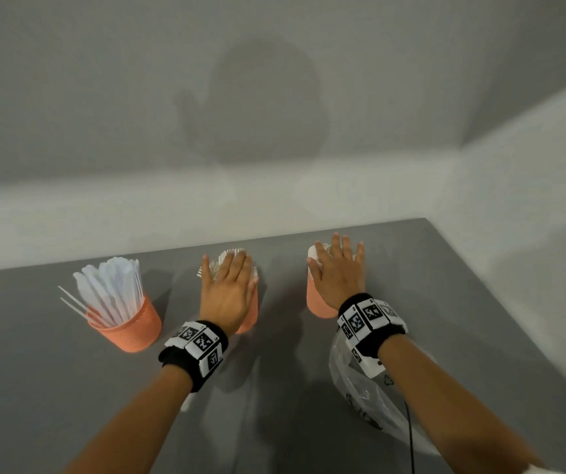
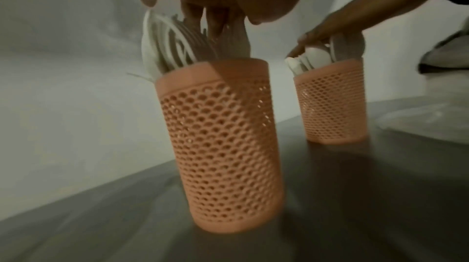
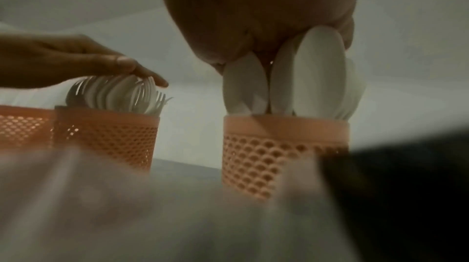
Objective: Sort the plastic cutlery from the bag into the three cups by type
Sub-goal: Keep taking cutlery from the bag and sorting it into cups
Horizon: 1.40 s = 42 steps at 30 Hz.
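Three orange mesh cups stand in a row on the grey table. The left cup holds white knives. My left hand lies flat, fingers straight, on the white forks standing in the middle cup. My right hand rests flat on the white spoons in the right cup. The clear plastic bag lies crumpled under my right forearm.
The table's far edge meets a white ledge and grey wall. Its right edge runs close beside the right cup and the bag. A black cable hangs from my right wristband.
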{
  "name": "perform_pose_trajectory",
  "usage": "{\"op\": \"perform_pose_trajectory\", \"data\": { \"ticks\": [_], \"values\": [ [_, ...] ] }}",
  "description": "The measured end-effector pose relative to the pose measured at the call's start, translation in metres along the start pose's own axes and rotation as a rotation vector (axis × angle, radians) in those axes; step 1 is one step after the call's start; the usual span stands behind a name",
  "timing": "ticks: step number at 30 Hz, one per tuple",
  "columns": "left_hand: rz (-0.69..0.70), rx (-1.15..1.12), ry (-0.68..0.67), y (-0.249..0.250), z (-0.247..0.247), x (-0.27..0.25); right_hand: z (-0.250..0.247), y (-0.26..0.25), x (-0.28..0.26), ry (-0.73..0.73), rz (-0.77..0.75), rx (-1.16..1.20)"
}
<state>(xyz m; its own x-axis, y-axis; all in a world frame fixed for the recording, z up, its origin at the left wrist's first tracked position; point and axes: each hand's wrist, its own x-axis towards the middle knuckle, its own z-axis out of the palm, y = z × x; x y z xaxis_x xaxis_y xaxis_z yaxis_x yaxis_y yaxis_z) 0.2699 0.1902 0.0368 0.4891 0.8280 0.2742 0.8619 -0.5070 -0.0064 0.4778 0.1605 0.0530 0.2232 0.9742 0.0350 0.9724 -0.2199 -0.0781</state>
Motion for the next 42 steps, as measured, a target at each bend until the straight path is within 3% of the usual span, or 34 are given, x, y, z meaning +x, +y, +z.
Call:
{"op": "perform_pose_trajectory", "data": {
  "ticks": [3,18,20,26,29,33,38,40,42],
  "values": [
    [-0.042,0.016,-0.092,0.006,-0.003,0.002,-0.002,0.0,0.002,-0.03,0.018,0.042],
    [-0.144,-0.079,-0.088,0.015,0.0,0.007,-0.01,0.0,0.002,-0.124,0.043,-0.017],
    [-0.154,-0.07,-0.155,0.016,-0.001,0.007,-0.012,0.0,0.001,-0.143,0.039,-0.016],
    [-0.181,-0.061,-0.234,0.016,-0.007,0.011,-0.023,0.005,-0.003,-0.087,0.042,0.249],
    [-0.191,-0.154,-0.26,0.012,-0.017,0.013,-0.034,0.011,-0.009,-0.041,0.066,0.368],
    [-0.166,-0.311,-0.168,0.01,-0.031,0.009,-0.051,0.02,-0.022,-0.022,0.073,0.502],
    [-0.126,-0.825,0.01,0.013,-0.058,-0.014,-0.08,0.03,-0.068,-0.107,0.075,0.655],
    [-0.081,-1.009,-0.055,0.013,-0.074,-0.036,-0.082,0.041,-0.092,-0.189,0.081,0.574],
    [0.006,-1.143,-0.219,0.011,-0.087,-0.069,-0.073,0.055,-0.111,-0.3,0.143,0.426]
  ]
}}
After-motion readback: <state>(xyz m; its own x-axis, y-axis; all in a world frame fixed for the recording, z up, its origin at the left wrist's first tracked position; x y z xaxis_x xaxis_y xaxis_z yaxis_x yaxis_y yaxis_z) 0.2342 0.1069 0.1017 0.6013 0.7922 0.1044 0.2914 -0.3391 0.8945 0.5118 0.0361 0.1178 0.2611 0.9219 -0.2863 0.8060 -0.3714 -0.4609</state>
